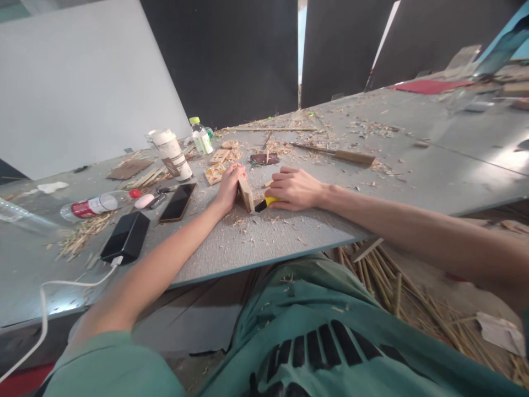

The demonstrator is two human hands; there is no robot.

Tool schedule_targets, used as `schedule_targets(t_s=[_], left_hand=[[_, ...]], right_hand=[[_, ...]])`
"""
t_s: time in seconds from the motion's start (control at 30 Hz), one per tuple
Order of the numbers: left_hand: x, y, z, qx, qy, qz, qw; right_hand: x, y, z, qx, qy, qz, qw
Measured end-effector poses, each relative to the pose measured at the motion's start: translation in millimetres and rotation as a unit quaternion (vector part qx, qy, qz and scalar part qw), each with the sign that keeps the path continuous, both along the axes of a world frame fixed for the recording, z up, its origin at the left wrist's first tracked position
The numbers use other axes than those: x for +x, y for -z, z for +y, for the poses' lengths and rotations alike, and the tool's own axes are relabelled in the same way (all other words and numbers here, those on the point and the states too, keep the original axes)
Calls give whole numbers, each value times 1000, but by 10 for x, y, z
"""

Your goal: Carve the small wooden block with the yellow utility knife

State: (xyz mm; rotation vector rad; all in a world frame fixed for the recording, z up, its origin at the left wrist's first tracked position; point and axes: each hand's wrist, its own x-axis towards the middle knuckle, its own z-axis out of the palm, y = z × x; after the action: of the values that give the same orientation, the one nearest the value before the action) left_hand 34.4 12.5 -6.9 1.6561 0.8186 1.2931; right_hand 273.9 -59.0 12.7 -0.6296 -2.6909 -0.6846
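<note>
My left hand (231, 190) is closed around a small flat wooden block (245, 194) and holds it tilted up on its edge on the table. In my right hand (296, 189) is a yellow utility knife (270, 200), with its black end pointing at the lower edge of the block. The fingers hide most of the knife's handle. Wood shavings lie around both hands. A dark reddish-brown piece (265, 159) lies just beyond them, and carved wooden pieces (219, 156) are behind my left hand.
To the left are a phone (177, 202), a black power bank (126, 237) with a white cable, a lying bottle (97, 205), a paper cup (170, 154) and an upright bottle (201, 136). A wooden-handled tool (353, 157) lies at the back right. The table's front edge (268, 258) is close to my body.
</note>
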Motion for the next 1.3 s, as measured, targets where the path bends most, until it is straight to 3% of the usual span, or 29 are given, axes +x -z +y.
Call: schedule_targets(t_s=[0.13, 0.2, 0.3, 0.33, 0.37, 0.5, 0.57, 1.03, 1.3], left_hand=[[13, -29, -1, -6, -1, 3, 1000], [9, -42, -17, -6, -4, 3, 1000], [0, -57, -68, -2, -7, 7, 1000], [-1, -60, -88, 0, -6, 10, 1000], [0, -62, -105, 0, -5, 12, 1000], [13, -64, -137, -7, 4, 19, 1000], [18, -63, -136, -13, 10, 18, 1000], [16, -90, -183, -39, 22, 5, 999], [9, -50, -133, -28, 14, -2, 1000]], right_hand=[[-19, -48, -68, 49, 3, 10, 999], [-15, -96, -56, 58, 27, 88, 994], [43, -174, 16, 87, 111, 318, 937], [76, -190, 43, 94, 128, 374, 914], [111, -198, 66, 96, 125, 391, 907], [208, -157, 86, 30, 35, 227, 973], [199, -128, 67, -7, 1, 154, 988], [75, -43, 43, -74, -35, 35, 996], [6, 21, 38, -100, -31, 26, 994]])
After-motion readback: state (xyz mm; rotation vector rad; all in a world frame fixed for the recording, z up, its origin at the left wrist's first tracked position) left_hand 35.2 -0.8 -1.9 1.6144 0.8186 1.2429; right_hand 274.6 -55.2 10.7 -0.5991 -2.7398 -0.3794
